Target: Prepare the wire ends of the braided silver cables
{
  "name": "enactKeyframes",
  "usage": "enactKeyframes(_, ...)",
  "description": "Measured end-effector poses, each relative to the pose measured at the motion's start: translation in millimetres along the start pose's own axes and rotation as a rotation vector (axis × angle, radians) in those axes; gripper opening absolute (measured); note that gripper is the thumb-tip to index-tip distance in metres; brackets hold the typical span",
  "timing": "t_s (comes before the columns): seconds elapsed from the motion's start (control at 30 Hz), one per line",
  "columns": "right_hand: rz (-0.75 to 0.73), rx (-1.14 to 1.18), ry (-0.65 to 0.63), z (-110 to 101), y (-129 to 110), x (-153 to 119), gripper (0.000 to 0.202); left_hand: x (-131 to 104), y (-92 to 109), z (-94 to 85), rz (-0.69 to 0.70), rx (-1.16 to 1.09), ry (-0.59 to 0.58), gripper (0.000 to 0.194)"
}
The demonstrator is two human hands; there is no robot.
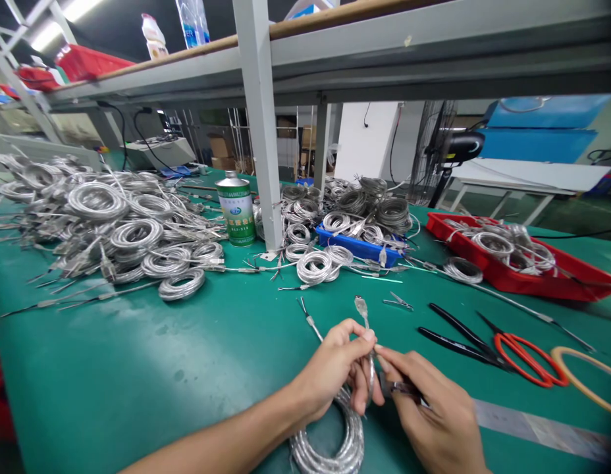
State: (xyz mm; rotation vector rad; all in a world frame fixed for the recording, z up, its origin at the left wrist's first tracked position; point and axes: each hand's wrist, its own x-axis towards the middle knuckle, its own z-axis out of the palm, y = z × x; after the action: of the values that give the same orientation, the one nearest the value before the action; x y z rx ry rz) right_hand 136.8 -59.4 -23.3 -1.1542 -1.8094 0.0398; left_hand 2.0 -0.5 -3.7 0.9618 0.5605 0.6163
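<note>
My left hand pinches a clear silvery cable just below its USB plug, which points up and away. The cable's coil hangs under the hand against the green table, and its stripped wire end sticks out beyond the left wrist. Close on the right, my right hand has its thumb and forefinger at the same cable, fingertips meeting those of the left. A dark tool with a metallic part lies within the right fingers; its shape is mostly hidden.
Piled cable coils cover the left; a green can stands by a grey post. Behind are a blue tray and a red tray of coils. Black pliers, orange-handled scissors and a tape ring lie right.
</note>
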Motion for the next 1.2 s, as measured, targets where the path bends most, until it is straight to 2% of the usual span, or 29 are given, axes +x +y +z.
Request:
enactKeyframes(0.13,0.055,-0.004,-0.015,-0.8,-0.3,-0.9,0.025,-0.2,2.7,0.4,-0.003,0.004,-0.006,0.026)
enactKeyframes(0.23,0.139,-0.022,-0.038,-3.5,-3.1,0.2,0.014,-0.5,4.6,0.9,-0.013,0.0,0.015,0.025)
enactKeyframes(0.4,0.193,-0.064,-0.071,-8.9,-5.3,3.0,0.023,-1.0,5.6,1.7,-0.009,-0.002,0.046,0.026)
enactKeyframes(0.5,0.21,-0.081,-0.074,-8.2,-2.5,2.7,0.021,-1.2,5.3,1.7,-0.003,-0.002,0.057,0.027)
enactKeyframes(0.63,0.182,-0.079,-0.046,-4.8,1.8,1.6,0.012,-1.4,4.7,1.2,0.017,-0.007,0.05,0.028)
enactKeyframes(0.73,0.137,-0.09,-0.018,-4.5,3.7,1.3,0.018,-1.2,4.4,1.1,0.028,-0.017,0.04,0.026)
enactKeyframes(0.83,0.16,-0.039,-0.037,-6.3,4.5,1.3,0.011,-1.3,4.7,1.4,0.025,-0.024,0.037,0.024)
enactKeyframes(0.93,0.199,-0.007,-0.08,-7.5,4.8,1.1,0.023,-2.0,5.1,1.8,0.03,-0.029,0.039,0.021)
enactKeyframes(1.03,0.192,-0.023,-0.023,-6.5,4.5,0.8,0.009,-2.7,5.2,2.4,0.033,-0.03,0.036,0.02)
enactKeyframes(1.13,0.163,0.047,0.006,-4.9,2.5,1.3,0.018,-2.5,4.6,3.0,0.035,-0.029,0.026,0.021)
enactKeyframes(1.2,0.144,0.124,-0.02,-4.4,0.5,2.1,0.015,-2.1,4.0,3.3,0.039,-0.03,0.019,0.021)
